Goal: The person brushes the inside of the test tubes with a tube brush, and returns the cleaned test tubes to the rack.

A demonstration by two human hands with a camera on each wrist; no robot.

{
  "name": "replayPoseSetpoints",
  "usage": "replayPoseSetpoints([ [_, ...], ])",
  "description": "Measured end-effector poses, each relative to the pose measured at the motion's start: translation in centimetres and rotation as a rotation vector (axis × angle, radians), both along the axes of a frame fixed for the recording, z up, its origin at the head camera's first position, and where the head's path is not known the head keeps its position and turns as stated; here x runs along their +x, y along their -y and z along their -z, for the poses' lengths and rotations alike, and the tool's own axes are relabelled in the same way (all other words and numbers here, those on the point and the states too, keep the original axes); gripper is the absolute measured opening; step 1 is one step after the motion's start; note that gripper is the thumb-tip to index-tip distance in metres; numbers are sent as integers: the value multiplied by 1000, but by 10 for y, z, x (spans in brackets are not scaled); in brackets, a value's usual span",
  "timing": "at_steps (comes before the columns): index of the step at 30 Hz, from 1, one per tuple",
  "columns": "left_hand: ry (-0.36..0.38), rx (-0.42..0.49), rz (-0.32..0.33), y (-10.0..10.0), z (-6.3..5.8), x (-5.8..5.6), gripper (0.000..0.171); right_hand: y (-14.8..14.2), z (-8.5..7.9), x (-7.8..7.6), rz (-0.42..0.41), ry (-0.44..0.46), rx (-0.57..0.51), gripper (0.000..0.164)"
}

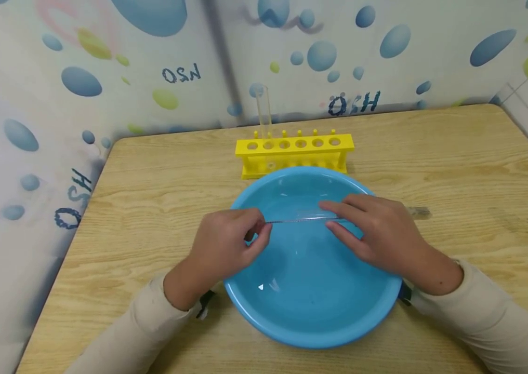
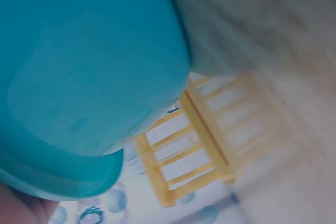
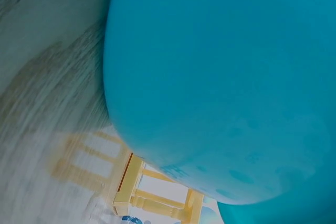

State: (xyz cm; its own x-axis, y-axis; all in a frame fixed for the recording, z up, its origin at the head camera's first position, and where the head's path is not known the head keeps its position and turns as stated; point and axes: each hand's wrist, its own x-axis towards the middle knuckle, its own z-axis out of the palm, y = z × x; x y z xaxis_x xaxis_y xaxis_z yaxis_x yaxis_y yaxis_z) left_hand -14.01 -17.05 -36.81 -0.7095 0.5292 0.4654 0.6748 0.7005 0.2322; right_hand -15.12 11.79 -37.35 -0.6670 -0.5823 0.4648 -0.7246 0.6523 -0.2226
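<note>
My left hand (image 1: 226, 241) pinches a thin twisted wire, the handle of a test tube brush (image 1: 287, 222), above the blue basin (image 1: 311, 340). The wire runs sideways into a clear glass test tube (image 1: 313, 216). My right hand (image 1: 381, 234) holds that tube between thumb and fingers over the basin's right side, and hides much of it. Greyish bristles show past the back of this hand. Both wrist views are mostly filled by the basin's outer wall; only a bit of the left hand shows in the left one.
Behind the basin stands a yellow test tube rack (image 1: 294, 146) with several holes. Another clear test tube (image 1: 264, 111) stands upright in it near the left end. The wooden table (image 1: 152, 192) meets a wall with blue and green spots (image 1: 322, 55).
</note>
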Motion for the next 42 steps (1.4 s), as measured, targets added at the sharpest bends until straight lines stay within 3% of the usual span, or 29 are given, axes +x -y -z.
replayPoseSetpoints([
  [5,-192,-154,-98,-2,-5,7,18,1,-1,0,6,4,2,45],
  [8,-255,-190,-134,-2,-5,10,20,2,-1,0,9,7,10,47],
  [19,-256,-275,-149,-3,-7,11,21,2,-1,-1,46,36,34,45],
  [33,-10,-118,11,3,-5,0,14,1,-2,-1,56,32,10,47],
  [37,178,45,93,4,-2,-3,12,0,-2,-1,45,31,4,48],
  [42,444,270,142,6,-1,-5,27,0,-2,-1,25,24,-7,50],
])
